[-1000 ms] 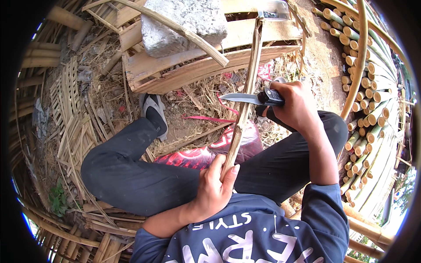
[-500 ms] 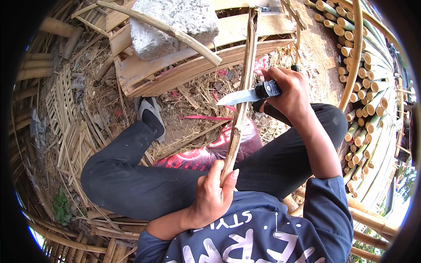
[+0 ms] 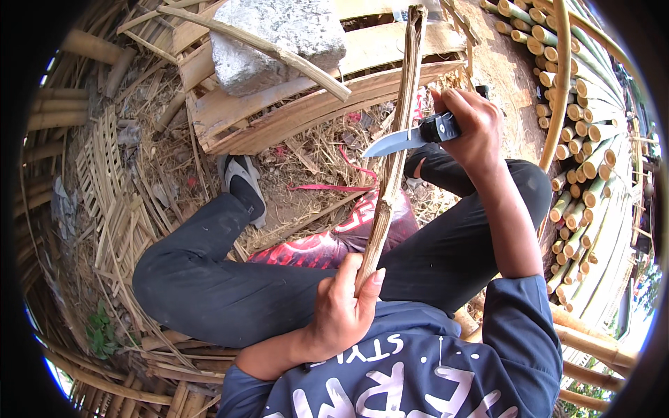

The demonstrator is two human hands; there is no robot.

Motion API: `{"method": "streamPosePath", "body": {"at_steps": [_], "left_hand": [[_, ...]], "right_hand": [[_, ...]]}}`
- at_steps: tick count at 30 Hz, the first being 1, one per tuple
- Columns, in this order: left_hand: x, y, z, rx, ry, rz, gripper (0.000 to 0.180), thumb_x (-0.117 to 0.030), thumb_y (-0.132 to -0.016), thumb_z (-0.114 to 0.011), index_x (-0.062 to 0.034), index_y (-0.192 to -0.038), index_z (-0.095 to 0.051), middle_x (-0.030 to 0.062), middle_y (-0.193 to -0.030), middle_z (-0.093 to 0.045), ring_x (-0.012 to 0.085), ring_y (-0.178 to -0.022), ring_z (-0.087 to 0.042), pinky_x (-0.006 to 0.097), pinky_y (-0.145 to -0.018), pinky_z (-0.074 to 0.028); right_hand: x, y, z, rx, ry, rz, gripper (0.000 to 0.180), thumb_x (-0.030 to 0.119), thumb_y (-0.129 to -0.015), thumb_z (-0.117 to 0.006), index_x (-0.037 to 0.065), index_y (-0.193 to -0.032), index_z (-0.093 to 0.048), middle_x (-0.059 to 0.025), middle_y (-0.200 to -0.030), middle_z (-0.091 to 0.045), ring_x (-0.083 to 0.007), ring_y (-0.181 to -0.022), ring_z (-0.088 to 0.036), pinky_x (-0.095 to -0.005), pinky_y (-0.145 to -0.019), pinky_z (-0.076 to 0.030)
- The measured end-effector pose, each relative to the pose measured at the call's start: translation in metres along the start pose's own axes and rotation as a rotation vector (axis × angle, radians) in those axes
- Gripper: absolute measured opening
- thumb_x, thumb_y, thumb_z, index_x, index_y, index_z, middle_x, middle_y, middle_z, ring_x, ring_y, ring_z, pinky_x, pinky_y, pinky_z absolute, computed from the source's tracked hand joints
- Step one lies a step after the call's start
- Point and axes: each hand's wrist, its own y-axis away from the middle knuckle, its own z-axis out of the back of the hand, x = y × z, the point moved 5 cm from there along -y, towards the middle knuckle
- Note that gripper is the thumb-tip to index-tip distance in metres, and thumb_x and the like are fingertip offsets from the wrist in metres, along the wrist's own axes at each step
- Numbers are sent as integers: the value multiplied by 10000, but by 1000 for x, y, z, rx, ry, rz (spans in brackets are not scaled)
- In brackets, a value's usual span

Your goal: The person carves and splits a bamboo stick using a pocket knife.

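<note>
Low in the middle, my left hand (image 3: 343,310) grips the near end of a long, rough wooden stick (image 3: 387,202). The stick points away from me, leaning slightly right, and its far end overlaps the wooden crate in view. My right hand (image 3: 474,129) is closed round the dark handle of a knife (image 3: 397,142). Its blade points left and crosses the stick at about its middle; whether the edge touches the wood I cannot tell. Part of the handle is hidden by my fingers.
A slatted wooden crate (image 3: 279,125) stands ahead, bearing a rough grey block (image 3: 272,52) and another stick (image 3: 279,52). Cut bamboo poles (image 3: 585,139) are stacked at the right. A red printed cloth or sack (image 3: 300,252) lies between my legs. Bamboo strips (image 3: 115,202) litter the left.
My right hand and the knife have shifted a little to the right. The stick's far end has swung slightly right too, while my left hand keeps its grip.
</note>
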Motion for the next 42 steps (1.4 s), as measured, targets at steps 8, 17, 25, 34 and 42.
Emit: {"method": "streamPosePath", "body": {"at_steps": [8, 17, 25, 34, 42], "left_hand": [[3, 3, -13, 28, 8, -56, 144, -130, -1000, -599, -6, -1008, -526, 160, -633, -583, 367, -549, -636, 423, -474, -435], [14, -8, -9, 0, 41, 50, 167, -148, -1001, -612, -17, -962, -516, 140, -643, -582, 339, -547, -634, 403, -486, -437], [14, -7, -6, 18, 7, 52, 176, -156, -1007, -604, -26, -933, -511, 126, -611, -563, 306, -498, -617, 387, -456, -418], [10, -4, -6, 55, 62, 84, 173, -164, -1014, -595, -26, -940, -521, 107, -602, -574, 261, -517, -651, 367, -459, -441], [11, 8, -15, 60, 93, 27, 158, -148, -1008, -598, -12, -952, -542, 30, -562, -509, 85, -474, -517, 279, -471, -386]], "right_hand": [[-93, -3, 22, -66, 231, -441, 113, 159, -819, -626, 68, -849, -687, -198, -716, -654, -398, -704, -664, -457, -654, -514], [-6, 12, -19, 201, -241, -105, 271, 41, -676, -703, 115, -935, -727, -120, -731, -679, -335, -678, -678, -429, -624, -536], [-2, 10, -23, 245, -176, -169, 290, 11, -633, -693, 73, -916, -700, -125, -789, -685, -340, -730, -682, -419, -645, -527], [-23, 1, -18, 81, -14, -143, 294, 114, -677, -777, 111, -963, -709, -84, -785, -696, -305, -709, -690, -422, -646, -533], [-91, -10, 9, -88, 314, -460, 113, 194, -796, -665, 133, -878, -714, -147, -737, -692, -349, -716, -689, -450, -689, -530]]}}
